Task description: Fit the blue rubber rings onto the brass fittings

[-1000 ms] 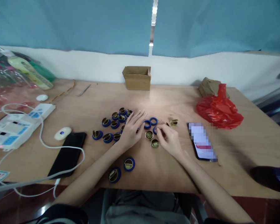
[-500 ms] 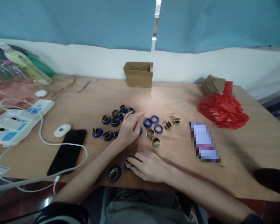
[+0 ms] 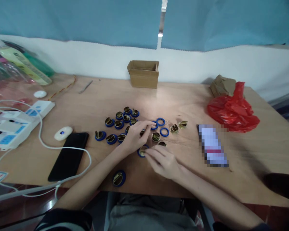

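My left hand (image 3: pixel 136 136) reaches over the middle of the table, thumb and finger pinched at a blue ring (image 3: pixel 154 125). Below it, my right hand (image 3: pixel 164 161) is closed, fingertips gripping a brass-coloured disc in a blue ring (image 3: pixel 142 152). Two other blue rings (image 3: pixel 161 121) lie just beyond the left fingertips. Several bare brass-coloured discs with raised clips (image 3: pixel 174 129) are to the right of the left hand. Several ringed discs (image 3: pixel 118 124) are grouped at its left, some partly hidden by it. One more ringed disc (image 3: pixel 118 178) sits near the front edge.
A small open cardboard box (image 3: pixel 144 78) stands at the back. A black phone (image 3: pixel 68 157), a white cable and a power strip (image 3: pixel 21 125) occupy the left side. At right are a blurred-out phone (image 3: pixel 213 146), a red plastic bag (image 3: pixel 233 112) and a brown package (image 3: pixel 223 86).
My right hand has moved up and away from the front edge, carrying the ringed disc. The left hand has shifted right and slightly down, its fingertips now at a blue ring.
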`<control>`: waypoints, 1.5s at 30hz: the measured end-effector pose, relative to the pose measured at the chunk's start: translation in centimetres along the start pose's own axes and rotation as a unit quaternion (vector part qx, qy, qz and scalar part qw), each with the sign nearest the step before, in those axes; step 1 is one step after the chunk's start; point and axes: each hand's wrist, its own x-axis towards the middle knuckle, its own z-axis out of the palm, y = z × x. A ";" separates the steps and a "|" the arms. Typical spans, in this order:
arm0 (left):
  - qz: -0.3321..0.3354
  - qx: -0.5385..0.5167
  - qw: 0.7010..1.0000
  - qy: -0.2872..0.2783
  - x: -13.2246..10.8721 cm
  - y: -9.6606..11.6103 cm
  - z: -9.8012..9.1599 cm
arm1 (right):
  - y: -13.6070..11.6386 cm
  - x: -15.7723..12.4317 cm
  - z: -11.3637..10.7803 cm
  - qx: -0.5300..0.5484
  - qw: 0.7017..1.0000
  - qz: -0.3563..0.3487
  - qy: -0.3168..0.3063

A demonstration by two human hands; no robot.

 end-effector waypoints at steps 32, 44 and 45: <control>-0.058 -0.252 0.964 -0.055 -0.9 0.3 1.8 | 3.2 1.4 -2.6 -0.057 0.988 0.077 0.121; -0.060 -0.218 0.973 -0.051 -1.1 0.4 1.6 | 3.3 1.2 -2.4 -0.054 0.987 0.081 0.125; -0.060 -0.218 0.973 -0.052 -1.1 0.4 1.6 | 3.3 1.2 -2.4 -0.055 0.987 0.080 0.126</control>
